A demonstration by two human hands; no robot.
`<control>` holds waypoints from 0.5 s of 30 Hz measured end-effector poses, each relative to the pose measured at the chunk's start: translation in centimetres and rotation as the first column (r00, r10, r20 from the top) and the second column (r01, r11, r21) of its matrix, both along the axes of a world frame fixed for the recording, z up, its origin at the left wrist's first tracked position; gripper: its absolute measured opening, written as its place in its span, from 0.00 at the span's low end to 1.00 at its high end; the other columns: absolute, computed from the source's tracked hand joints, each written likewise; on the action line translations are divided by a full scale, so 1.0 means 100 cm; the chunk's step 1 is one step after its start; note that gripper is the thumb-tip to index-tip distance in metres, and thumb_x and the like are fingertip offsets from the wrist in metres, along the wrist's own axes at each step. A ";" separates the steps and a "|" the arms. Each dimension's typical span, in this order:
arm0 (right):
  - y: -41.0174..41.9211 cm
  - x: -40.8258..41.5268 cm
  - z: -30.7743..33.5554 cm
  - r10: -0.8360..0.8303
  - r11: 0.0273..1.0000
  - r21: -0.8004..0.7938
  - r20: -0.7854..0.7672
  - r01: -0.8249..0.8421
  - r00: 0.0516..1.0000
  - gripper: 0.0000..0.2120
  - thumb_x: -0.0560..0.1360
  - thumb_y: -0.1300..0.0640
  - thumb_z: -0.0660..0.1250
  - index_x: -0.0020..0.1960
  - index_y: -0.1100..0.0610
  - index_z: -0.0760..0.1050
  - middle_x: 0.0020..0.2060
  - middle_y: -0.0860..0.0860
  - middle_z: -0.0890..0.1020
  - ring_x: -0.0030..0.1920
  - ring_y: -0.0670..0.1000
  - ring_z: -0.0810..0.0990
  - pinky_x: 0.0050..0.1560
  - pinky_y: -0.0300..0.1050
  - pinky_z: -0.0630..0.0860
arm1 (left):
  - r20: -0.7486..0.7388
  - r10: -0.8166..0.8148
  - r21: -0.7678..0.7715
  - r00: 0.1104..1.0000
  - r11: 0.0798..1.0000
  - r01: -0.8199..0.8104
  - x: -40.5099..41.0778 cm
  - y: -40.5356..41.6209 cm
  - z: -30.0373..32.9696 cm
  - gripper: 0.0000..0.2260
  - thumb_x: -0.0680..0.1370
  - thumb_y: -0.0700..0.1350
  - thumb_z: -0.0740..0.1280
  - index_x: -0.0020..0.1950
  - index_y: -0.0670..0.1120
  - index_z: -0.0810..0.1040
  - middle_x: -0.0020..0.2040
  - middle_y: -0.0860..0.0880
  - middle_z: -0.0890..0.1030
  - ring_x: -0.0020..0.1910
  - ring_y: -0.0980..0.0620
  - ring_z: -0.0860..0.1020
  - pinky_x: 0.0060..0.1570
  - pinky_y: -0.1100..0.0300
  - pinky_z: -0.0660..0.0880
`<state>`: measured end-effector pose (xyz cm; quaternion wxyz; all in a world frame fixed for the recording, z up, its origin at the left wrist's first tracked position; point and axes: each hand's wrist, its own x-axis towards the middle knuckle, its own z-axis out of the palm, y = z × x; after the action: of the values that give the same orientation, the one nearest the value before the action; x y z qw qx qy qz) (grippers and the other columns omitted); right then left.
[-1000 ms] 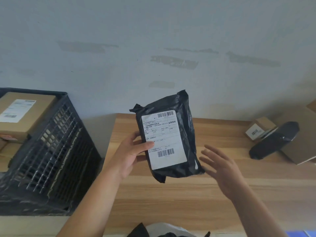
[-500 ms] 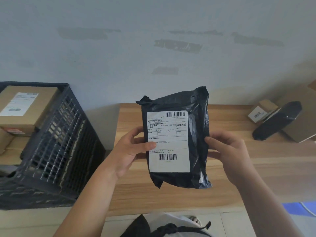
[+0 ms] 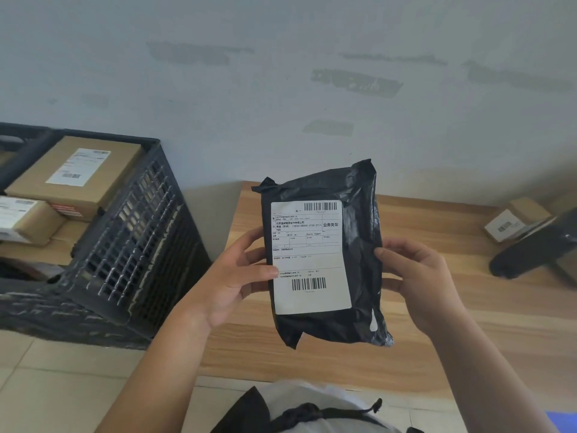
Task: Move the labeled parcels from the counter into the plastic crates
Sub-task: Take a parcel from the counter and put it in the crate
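A black plastic mailer parcel (image 3: 359, 245) with a white barcode label is held upright above the wooden counter (image 3: 452, 332). My left hand (image 3: 231, 282) grips its left edge, thumb on the label. My right hand (image 3: 418, 282) grips its right edge. The dark plastic crate (image 3: 137, 245) stands to the left of the counter and holds labeled cardboard boxes (image 3: 78, 176).
On the counter's far right lie a small labeled cardboard box (image 3: 515, 217) and another black mailer (image 3: 537, 248). A pale wall rises behind the counter. Tiled floor (image 3: 62, 385) shows below, between the crate and the counter's front edge.
My right hand came from open beside the parcel to gripping its right edge. The parcel straightened upright, and the view shifted so more of the crate shows.
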<state>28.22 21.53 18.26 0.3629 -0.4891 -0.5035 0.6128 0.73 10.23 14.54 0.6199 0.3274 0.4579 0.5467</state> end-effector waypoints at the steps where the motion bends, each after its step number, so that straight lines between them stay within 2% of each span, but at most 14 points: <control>1: 0.005 0.000 0.001 0.017 1.000 0.000 0.003 -0.017 1.000 0.07 0.80 0.67 0.69 0.47 0.60 0.84 0.42 0.57 0.88 0.40 0.55 0.86 0.38 0.49 0.84 | 0.005 0.020 0.011 1.000 1.000 -0.020 0.002 0.000 -0.001 0.34 0.71 0.42 0.78 0.75 0.55 0.73 0.67 0.40 0.82 0.65 0.38 0.81 0.59 0.46 0.82; 6: 0.034 0.000 0.006 0.166 0.986 0.000 0.029 -0.166 0.986 0.08 0.80 0.67 0.68 0.52 0.58 0.84 0.45 0.59 0.88 0.43 0.56 0.88 0.41 0.50 0.84 | -0.017 0.167 0.008 0.986 0.986 -0.166 0.018 -0.002 -0.002 0.35 0.70 0.43 0.79 0.75 0.54 0.72 0.65 0.42 0.83 0.63 0.40 0.82 0.54 0.50 0.83; 9: 0.047 -0.005 0.004 0.273 0.962 -0.012 0.031 -0.273 0.961 0.11 0.80 0.67 0.68 0.50 0.55 0.86 0.46 0.59 0.88 0.44 0.56 0.88 0.41 0.51 0.85 | -0.046 0.283 -0.021 0.958 0.959 -0.284 0.033 -0.010 -0.004 0.34 0.69 0.44 0.79 0.73 0.55 0.73 0.63 0.44 0.84 0.62 0.43 0.83 0.52 0.53 0.83; 12: 0.055 -0.017 0.000 0.414 0.910 -0.022 0.023 -0.413 0.910 0.15 0.81 0.67 0.67 0.46 0.51 0.87 0.46 0.58 0.89 0.44 0.56 0.88 0.41 0.50 0.84 | -0.080 0.420 -0.056 0.904 0.904 -0.424 0.047 -0.027 -0.010 0.33 0.70 0.43 0.79 0.72 0.56 0.72 0.62 0.47 0.85 0.62 0.45 0.84 0.52 0.53 0.84; 15: 0.053 -0.038 -0.008 0.549 0.835 -0.050 0.008 -0.548 0.836 0.17 0.81 0.67 0.67 0.45 0.49 0.87 0.45 0.58 0.88 0.44 0.56 0.87 0.43 0.54 0.84 | -0.118 0.553 -0.089 0.825 0.821 -0.564 0.062 -0.055 -0.014 0.31 0.72 0.41 0.76 0.72 0.55 0.71 0.62 0.48 0.85 0.62 0.45 0.84 0.53 0.49 0.84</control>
<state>24.38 26.78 17.45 0.1554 -0.3394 -0.6123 0.6970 6.96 4.72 13.12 0.4305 0.1645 0.5920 0.6612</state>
